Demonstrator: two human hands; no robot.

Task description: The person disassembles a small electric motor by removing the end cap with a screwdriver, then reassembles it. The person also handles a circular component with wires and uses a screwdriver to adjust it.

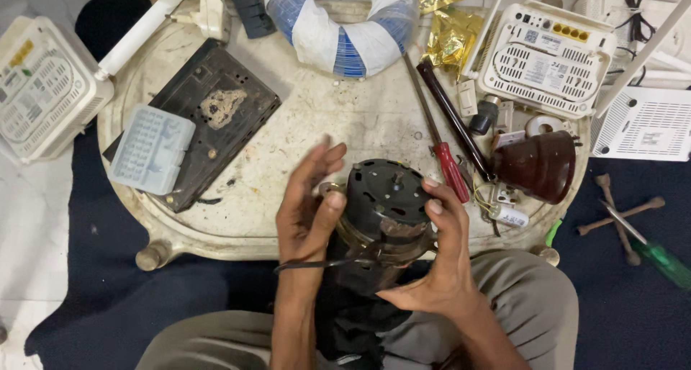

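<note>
Crowding motor (385,197) — screwdriver (440,150), black panel (209,111)

One head-worn camera looks steeply down, close over the person's lap and the low tray (237,229).
</note>
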